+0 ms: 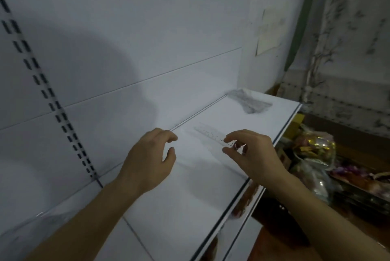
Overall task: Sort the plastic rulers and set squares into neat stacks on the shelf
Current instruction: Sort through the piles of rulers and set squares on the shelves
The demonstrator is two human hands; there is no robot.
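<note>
A clear plastic ruler [207,133] lies on the white shelf [190,197], running from the middle toward the back. My right hand [251,155] pinches its near end between thumb and fingertips. My left hand [147,159] hovers just left of it over the shelf, fingers loosely curled, holding nothing. A pile of clear rulers and set squares [249,99] sits at the far right end of the shelf. Another clear plastic piece [31,233] lies at the near left of the shelf.
The white back panel [126,49] with slotted uprights [48,92] rises behind the shelf. Beyond the shelf's right front edge [280,134] stand wrapped goods and boxes [316,151] lower down. A paper note [270,30] hangs on the wall.
</note>
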